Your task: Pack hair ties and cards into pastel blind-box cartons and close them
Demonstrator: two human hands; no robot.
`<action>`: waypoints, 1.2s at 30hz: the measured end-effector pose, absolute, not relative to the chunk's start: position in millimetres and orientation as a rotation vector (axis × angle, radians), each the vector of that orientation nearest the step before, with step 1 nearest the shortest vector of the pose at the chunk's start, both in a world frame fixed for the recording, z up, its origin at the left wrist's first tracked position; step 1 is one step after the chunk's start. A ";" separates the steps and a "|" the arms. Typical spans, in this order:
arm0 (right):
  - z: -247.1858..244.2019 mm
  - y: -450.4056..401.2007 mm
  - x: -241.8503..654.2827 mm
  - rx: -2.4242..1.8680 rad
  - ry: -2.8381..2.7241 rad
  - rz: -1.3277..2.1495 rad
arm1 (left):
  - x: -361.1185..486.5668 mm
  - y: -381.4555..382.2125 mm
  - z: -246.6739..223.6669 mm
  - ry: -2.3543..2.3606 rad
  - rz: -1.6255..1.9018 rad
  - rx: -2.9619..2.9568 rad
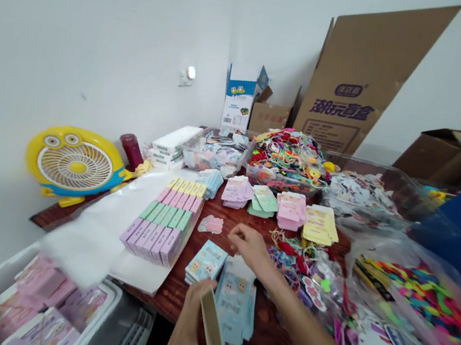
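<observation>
Low at the front, my left hand (188, 330) is closed around a small open carton (211, 323), its open end tilted up toward me. My right hand (249, 247) is over the table with fingers curled together; I cannot make out anything in them. Just left of its fingertips lie pink-and-grey flat cutouts (211, 224). Between the hands is a stack of small blue printed boxes (207, 260). Flattened light-blue cartons (237, 306) lie beneath my right wrist and beside the carton I hold.
Colored flat packs (286, 210) line the table's middle. Behind are tubs of trinkets (289, 162) and big cardboard boxes (352, 81). At left are rows of small boxes (160, 222), a yellow fan (77, 164) and a white bin (100, 315); at right, bagged colorful pieces (421, 298).
</observation>
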State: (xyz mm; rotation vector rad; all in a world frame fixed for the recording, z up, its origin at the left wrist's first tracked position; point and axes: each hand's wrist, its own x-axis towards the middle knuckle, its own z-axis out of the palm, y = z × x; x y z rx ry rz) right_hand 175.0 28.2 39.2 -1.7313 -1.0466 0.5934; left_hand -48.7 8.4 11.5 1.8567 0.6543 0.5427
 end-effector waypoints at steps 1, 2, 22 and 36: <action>37.2 51.0 185.0 -1.744 -1.061 0.541 | -50.7 11.2 9.6 0.671 0.508 1.856; 33.9 71.6 192.3 -1.746 -1.070 0.504 | -52.2 13.8 7.7 0.693 0.480 1.855; 101.3 -61.4 193.5 -1.477 -0.790 0.697 | -10.6 -11.9 20.8 0.813 0.436 1.838; 83.4 -163.5 173.2 -1.875 -0.789 0.284 | 20.1 -43.2 25.5 0.736 0.343 2.126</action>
